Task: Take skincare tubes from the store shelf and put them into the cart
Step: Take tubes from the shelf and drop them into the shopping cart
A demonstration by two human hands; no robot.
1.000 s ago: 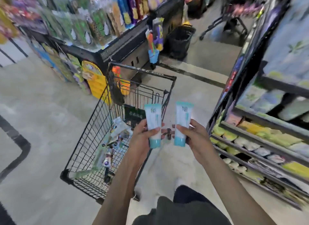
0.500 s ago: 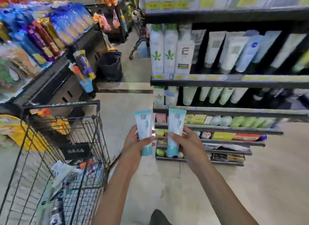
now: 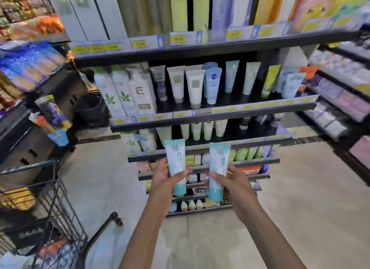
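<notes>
Standing in a store aisle on pale tiled floor. Nearest, at far left, showing the wire cart with blurred goods inside. Holding up two pale skincare tubes with teal caps pointing down, side by side and apart, in front of the lower shelves: left hand wrapping fingers closed around the left tube, right hand wrapping fingers closed around the right tube. Facing, beyond, the dark store shelf carrying upright tubes and bottles, with yellow price tags along the edges.
</notes>
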